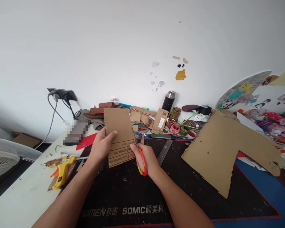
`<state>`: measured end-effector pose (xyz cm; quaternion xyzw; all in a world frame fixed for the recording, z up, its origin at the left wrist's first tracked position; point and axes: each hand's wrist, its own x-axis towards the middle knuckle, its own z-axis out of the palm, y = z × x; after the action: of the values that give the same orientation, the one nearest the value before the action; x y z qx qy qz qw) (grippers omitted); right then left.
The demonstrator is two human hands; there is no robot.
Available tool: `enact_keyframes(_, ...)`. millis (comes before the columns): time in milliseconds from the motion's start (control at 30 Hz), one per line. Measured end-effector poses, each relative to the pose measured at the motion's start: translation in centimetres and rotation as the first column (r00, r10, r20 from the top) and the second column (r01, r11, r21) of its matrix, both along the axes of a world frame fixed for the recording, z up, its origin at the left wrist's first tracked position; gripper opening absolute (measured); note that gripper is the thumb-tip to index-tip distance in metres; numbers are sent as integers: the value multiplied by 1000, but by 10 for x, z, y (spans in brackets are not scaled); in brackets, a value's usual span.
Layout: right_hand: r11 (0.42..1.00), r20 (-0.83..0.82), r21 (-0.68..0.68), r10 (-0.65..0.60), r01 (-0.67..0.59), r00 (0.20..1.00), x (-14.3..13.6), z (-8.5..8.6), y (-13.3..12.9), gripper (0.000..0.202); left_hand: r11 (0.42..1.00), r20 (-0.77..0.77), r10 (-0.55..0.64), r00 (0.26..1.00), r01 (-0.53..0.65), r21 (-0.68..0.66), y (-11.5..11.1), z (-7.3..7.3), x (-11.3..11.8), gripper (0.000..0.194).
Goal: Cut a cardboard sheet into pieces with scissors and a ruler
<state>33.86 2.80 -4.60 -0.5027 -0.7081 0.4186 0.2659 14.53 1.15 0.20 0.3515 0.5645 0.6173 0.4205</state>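
A rectangular piece of brown cardboard [118,126] with dark printing along its lower part is held up above the black mat. My left hand [102,144] grips its left edge, thumb on the front face and fingers behind. My right hand [148,158] is closed on scissors [143,163] with red and yellow handles. The scissor blades point up along the right edge of the cardboard, at the printed area. How far the blades are parted cannot be made out.
A yellow glue gun [63,172] lies at the left. A large cardboard sheet [211,152] covers the right side. A metal ruler [165,153], scraps, small jars and a black flask [168,101] stand or lie behind the mat's middle.
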Motion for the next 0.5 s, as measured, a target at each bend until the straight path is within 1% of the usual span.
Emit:
enact_keyframes(167, 999, -16, 30, -14, 14, 1000, -2, 0, -1, 60, 1000, -36, 17, 999, -17, -2, 0, 0, 0, 37)
enact_keyframes(367, 995, 32, 96, -37, 34, 999, -4, -2, 0, 60, 999, -44, 31, 999, -32, -27, 0, 0, 0, 37)
enact_keyframes(433, 996, -5, 79, -35, 35, 999, -4, -4, 0, 61, 999, -39, 32, 999, -33, -26, 1, 0, 0, 38)
enact_keyframes(500, 999, -66, 22, -22, 23, 998, -4, -6, -1, 61, 999, -33, 30, 999, -30, -22, 1, 0, 0, 38)
